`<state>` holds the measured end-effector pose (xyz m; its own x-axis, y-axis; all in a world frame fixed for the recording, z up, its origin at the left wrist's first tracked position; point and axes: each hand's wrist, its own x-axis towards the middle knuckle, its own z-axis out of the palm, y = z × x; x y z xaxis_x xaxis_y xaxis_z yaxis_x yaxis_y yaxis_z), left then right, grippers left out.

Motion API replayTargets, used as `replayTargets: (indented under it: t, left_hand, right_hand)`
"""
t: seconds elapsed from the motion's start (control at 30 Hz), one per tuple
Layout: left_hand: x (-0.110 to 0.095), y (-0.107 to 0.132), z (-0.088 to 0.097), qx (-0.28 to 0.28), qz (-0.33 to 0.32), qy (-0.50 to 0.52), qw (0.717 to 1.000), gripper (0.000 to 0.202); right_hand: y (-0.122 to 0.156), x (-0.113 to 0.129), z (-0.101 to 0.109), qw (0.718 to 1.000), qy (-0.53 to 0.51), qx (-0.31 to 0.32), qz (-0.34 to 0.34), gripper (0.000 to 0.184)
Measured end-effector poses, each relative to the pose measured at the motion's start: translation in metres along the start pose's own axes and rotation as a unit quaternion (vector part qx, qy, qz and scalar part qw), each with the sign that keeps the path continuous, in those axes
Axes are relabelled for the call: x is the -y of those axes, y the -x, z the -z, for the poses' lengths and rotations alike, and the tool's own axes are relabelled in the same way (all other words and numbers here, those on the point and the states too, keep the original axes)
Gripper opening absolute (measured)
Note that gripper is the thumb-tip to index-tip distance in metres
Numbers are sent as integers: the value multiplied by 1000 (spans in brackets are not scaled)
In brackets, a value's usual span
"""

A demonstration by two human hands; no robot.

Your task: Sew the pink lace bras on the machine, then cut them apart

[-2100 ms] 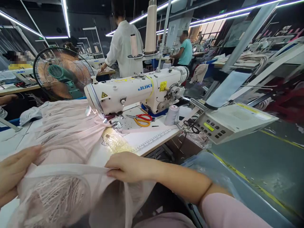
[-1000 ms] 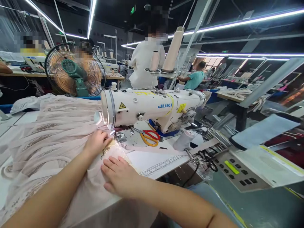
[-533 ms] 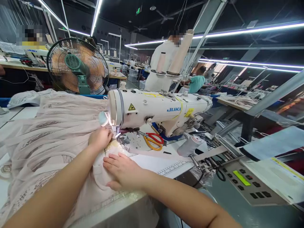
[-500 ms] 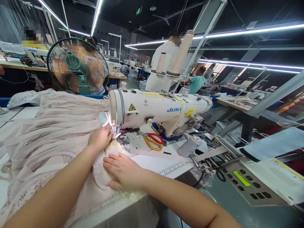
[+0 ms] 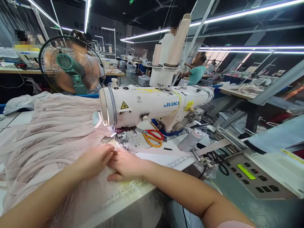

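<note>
Pale pink lace-trimmed fabric [image 5: 47, 131] lies in long folds over the left of the sewing table, reaching under the needle area of a white JUKI sewing machine [image 5: 137, 103]. My left hand [image 5: 95, 160] is closed on the fabric just in front of the presser foot [image 5: 114, 135], fingers pressed together. Against its fingertips, my right hand [image 5: 129, 164] rests flat on the cloth with the thumb apart; its fingertips are partly hidden. Red-and-orange-handled scissors [image 5: 153, 139] lie on the machine bed, right of the needle.
A grey thread cone [image 5: 191, 141] lies right of the scissors. A control panel [image 5: 249, 174] juts out at the lower right. Behind the machine stand a large fan [image 5: 71, 65] and tall thread cones [image 5: 179, 41]. Other people work at machines farther back.
My left hand has come back from beside the needle toward me, meeting my right hand's fingers. Fabric by the presser foot is now more exposed. The view has shifted slightly.
</note>
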<state>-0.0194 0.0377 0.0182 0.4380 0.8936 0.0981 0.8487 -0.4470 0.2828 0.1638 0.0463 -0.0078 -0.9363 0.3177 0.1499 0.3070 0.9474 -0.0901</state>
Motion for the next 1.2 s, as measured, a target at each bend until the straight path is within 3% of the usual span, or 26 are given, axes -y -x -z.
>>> replayTargets:
  t: [0.1, 0.3, 0.5, 0.87, 1.2]
  left_hand:
    - [4, 11, -17, 27, -50, -6, 998, 42]
    - [22, 6, -36, -25, -79, -58, 995, 48]
    - [27, -2, -33, -41, -90, -71, 993, 48]
    - [31, -9, -30, -34, -99, -86, 991, 48]
    - [28, -13, -25, -8, -85, -81, 993, 48]
  right_hand:
    - [2, 0, 0, 1000, 8, 7, -11, 48]
    - [35, 6, -11, 997, -7, -72, -33, 48]
    - [53, 6, -21, 991, -33, -121, -41, 45]
    - [51, 5, -20, 991, -47, -119, -50, 44]
    - [52, 1, -24, 971, -28, -212, -102, 36]
